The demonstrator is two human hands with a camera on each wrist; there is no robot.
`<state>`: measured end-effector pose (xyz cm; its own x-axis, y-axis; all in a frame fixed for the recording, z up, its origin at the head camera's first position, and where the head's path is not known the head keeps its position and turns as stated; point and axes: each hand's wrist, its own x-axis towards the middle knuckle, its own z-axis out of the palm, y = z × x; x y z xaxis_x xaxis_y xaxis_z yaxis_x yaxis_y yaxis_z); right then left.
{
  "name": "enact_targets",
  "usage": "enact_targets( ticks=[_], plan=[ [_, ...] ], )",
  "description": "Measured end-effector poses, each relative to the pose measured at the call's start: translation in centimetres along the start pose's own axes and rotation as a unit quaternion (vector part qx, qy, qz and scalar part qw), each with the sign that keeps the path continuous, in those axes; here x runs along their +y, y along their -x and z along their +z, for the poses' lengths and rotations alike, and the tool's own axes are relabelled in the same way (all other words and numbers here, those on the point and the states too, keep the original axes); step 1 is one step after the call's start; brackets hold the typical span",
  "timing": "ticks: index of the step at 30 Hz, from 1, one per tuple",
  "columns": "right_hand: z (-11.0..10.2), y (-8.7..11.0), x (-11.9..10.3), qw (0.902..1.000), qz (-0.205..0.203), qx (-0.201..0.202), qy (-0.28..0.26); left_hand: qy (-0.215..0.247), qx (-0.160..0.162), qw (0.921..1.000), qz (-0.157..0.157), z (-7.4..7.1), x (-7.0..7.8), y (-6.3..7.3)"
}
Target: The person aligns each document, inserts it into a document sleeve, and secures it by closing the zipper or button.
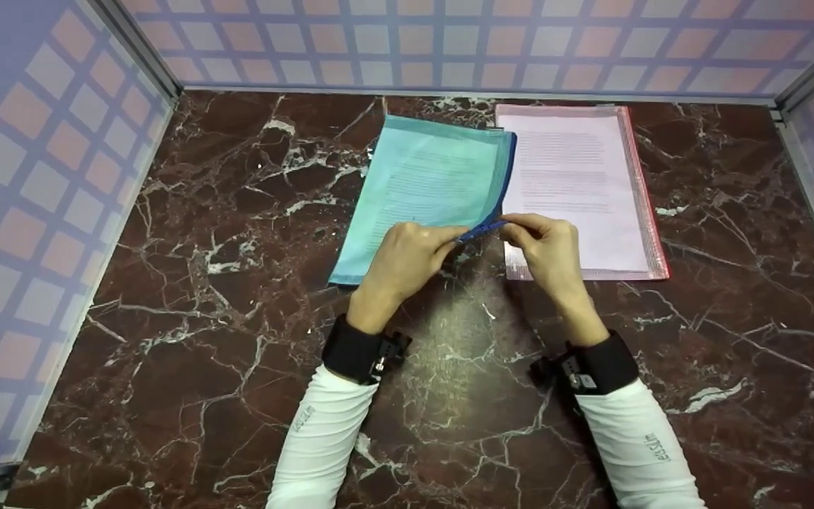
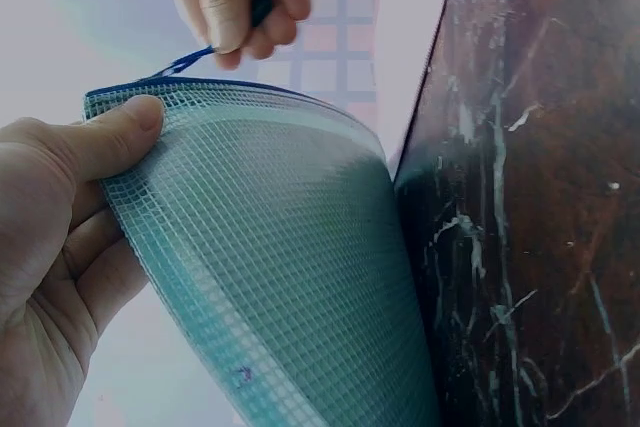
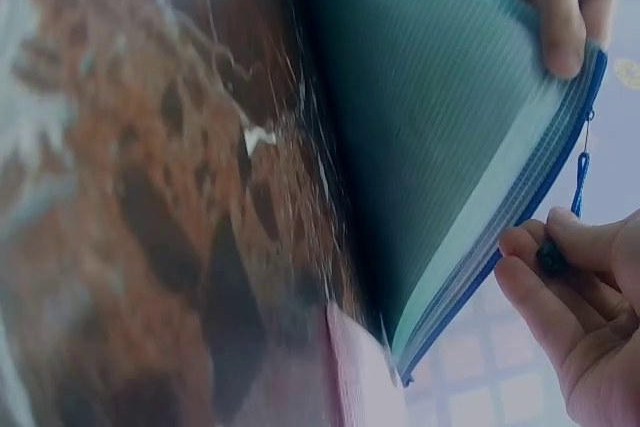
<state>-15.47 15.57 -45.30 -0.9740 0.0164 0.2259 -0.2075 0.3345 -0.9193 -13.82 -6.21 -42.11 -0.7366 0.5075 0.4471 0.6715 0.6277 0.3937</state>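
Note:
A teal mesh zipper pouch [image 1: 435, 177] with printed paper inside lies tilted on the table, its near right corner lifted. My left hand [image 1: 407, 258] pinches that corner between thumb and fingers; in the left wrist view the thumb presses the mesh just below the blue zipper [image 2: 240, 83]. My right hand [image 1: 548, 251] pinches the dark end of the blue zipper pull cord [image 3: 581, 182], which stretches from the slider near the held corner. In the right wrist view the zipper edge runs down from the left hand [image 3: 565, 7] and looks closed along its visible length.
A pink-edged mesh pouch [image 1: 569, 191] with printed paper lies flat to the right, partly beneath the teal one's edge. The dark red marble table [image 1: 449, 424] is bounded by checkered panels [image 1: 449, 49] at the back and sides.

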Motion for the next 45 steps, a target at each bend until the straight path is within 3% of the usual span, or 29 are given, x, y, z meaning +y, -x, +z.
enact_targets(
  ticks=[9, 33, 45],
  plan=[
    [-1.7, -0.7, 1.1, 0.9994, 0.015, 0.021, 0.022, 0.025, 0.019, 0.9993, 0.021, -0.3, -0.1, -0.1],
    [-3.9, -1.5, 3.1, 0.9973, 0.046, 0.034, 0.047, 0.052, 0.053, 0.9973, 0.003, -1.2, -1.6, 0.1],
    [-4.5, -1.8, 3.8, 0.996, 0.071, 0.041, 0.036, 0.046, 0.076, 0.9952, -0.04, -2.1, -2.9, 0.7]
  ],
)
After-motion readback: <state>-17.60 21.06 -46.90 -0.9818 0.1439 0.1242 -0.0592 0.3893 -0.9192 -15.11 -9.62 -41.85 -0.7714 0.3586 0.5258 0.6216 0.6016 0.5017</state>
